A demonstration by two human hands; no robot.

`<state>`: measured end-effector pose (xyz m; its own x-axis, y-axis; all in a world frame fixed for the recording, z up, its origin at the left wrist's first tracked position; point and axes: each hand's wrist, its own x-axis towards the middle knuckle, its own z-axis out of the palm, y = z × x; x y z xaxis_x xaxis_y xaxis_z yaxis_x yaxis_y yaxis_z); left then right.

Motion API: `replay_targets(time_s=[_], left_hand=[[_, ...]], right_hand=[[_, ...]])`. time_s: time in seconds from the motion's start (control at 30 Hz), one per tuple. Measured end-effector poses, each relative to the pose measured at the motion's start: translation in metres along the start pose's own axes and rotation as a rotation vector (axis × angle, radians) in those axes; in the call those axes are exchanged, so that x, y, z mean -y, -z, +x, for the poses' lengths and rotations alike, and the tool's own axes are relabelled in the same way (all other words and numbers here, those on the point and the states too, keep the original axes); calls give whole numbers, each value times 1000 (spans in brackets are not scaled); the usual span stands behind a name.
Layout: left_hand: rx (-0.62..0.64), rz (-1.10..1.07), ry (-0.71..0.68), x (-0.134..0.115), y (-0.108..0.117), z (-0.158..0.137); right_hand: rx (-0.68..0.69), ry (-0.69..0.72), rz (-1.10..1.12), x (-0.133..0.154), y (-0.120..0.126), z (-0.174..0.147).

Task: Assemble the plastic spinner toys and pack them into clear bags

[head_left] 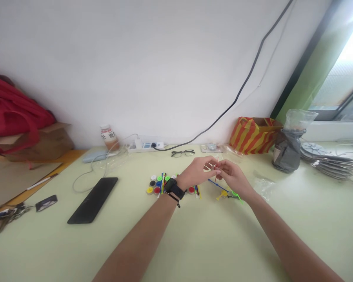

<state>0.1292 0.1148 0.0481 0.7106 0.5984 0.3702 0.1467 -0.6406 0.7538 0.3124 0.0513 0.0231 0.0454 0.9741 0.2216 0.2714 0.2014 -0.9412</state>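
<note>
Against a white wall (135,58), the pale green tabletop (200,243) carries eyeglasses (183,152), a power strip (141,147) and a striped bag (248,138). Above it, the left hand (199,171) and right hand (233,176) pinch a thin red stick (217,160) between their fingertips; the left wrist (180,183) partly hides colored discs (159,183).

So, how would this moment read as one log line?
left hand: at red stick | right hand: at red stick | exact grip: unclear | nearby: blue stick | farther back: eyeglasses
</note>
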Motion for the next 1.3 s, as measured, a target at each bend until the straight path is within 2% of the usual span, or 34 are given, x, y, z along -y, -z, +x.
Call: replay_targets(time_s=[0.17, 0.27, 0.33, 0.47, 0.53, 0.63, 0.83, 1.0, 1.1, 1.17, 1.2, 1.3], left_hand=[[24, -12, -36, -1, 1, 0], [44, -38, -44, 1, 0, -1], [52, -19, -24, 3, -3, -2], [79, 139, 33, 11, -6, -4], [98, 234, 47, 17, -8, -5], [98, 344, 58, 26, -10, -7], [84, 390, 98, 36, -11, -8], [75, 383, 134, 35, -10, -9], [67, 385, 147, 34, -10, -9], [60, 389, 152, 33, -11, -9], [57, 392, 153, 33, -12, -9], [56, 399, 153, 34, -15, -9]], right_hand=[[30, -75, 161, 6, -3, -3], [61, -44, 90, 2, -2, -1], [15, -3, -79, -5, -2, 1], [-80, 48, -564, -24, 1, 4], [-47, 17, -749, -30, 3, 2], [63, -40, -860, -31, 7, -1], [208, 0, -840, -26, 14, -2], [99, -57, -851, -35, 5, 4], [64, -19, -824, -29, 9, 4], [147, 44, -755, -20, 20, 2], [234, 70, -706, -15, 27, 0], [442, 51, -621, -4, 45, -6]])
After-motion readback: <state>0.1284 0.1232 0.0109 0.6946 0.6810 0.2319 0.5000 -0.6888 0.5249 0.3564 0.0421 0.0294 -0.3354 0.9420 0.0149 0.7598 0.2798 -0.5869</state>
